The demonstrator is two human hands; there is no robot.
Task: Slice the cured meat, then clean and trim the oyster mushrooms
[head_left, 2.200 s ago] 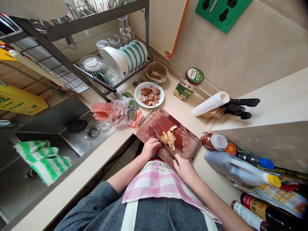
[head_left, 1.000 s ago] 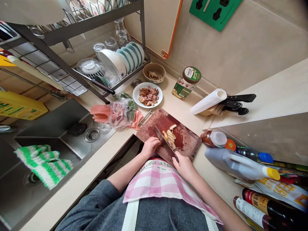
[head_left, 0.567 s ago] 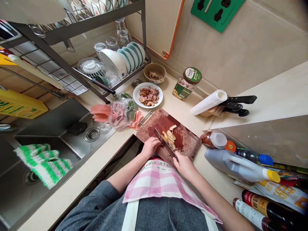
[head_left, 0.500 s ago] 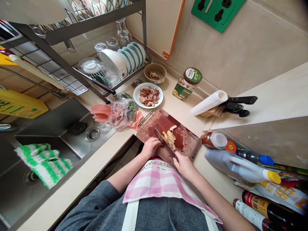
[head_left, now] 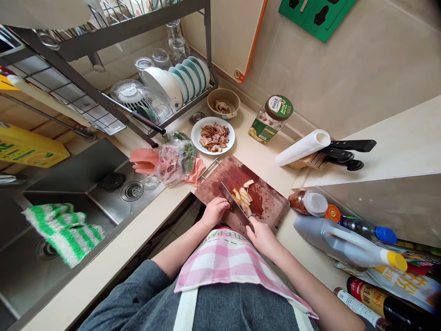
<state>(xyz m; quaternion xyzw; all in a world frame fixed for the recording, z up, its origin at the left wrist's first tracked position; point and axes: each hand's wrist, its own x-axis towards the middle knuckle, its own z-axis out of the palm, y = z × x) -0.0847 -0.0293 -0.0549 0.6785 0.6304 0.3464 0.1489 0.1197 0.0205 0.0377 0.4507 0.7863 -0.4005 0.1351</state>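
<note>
Note risk of nicking curled left hand [head_left: 215, 210] (grasp hidden, cannot tell) beside long grey metal knife [head_left: 237, 208] gripped in right hand [head_left: 262, 236], from slipping on damp-looking reddish-brown rectangular board [head_left: 270, 202].

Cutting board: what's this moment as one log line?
right hand: gripping knife; left hand: beside knife, any hold hidden; pale slices: on cutting board; plate: beyond cutting board

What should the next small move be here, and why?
I'd probably draw the left grip back slightly before the knife moves: its curled fingers sit right beside the knife, which the right grip holds. The pale pieces lie on the knife's other side, on the board.
</note>
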